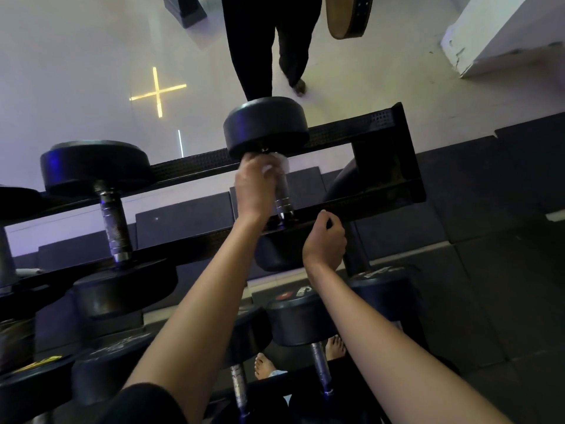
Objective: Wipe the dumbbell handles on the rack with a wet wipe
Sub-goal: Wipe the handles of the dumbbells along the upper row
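A black dumbbell [266, 125] lies across the top tier of the black rack [388, 157]. My left hand [255, 186] grips the upper part of its metal handle [282, 198] with a white wet wipe [275, 166] wrapped under the fingers. My right hand [325, 238] holds the rack's front rail just right of that handle, fingers curled over the edge. A second dumbbell [97, 166] with a bare knurled handle [114, 223] lies to the left on the same tier.
Lower tiers carry several more dumbbells [301, 319]. Behind the rack a mirror shows a person's legs [260, 47] and a lit yellow cross [157, 91]. Dark floor mats [489, 270] lie to the right. Bare feet [266, 365] show below the rack.
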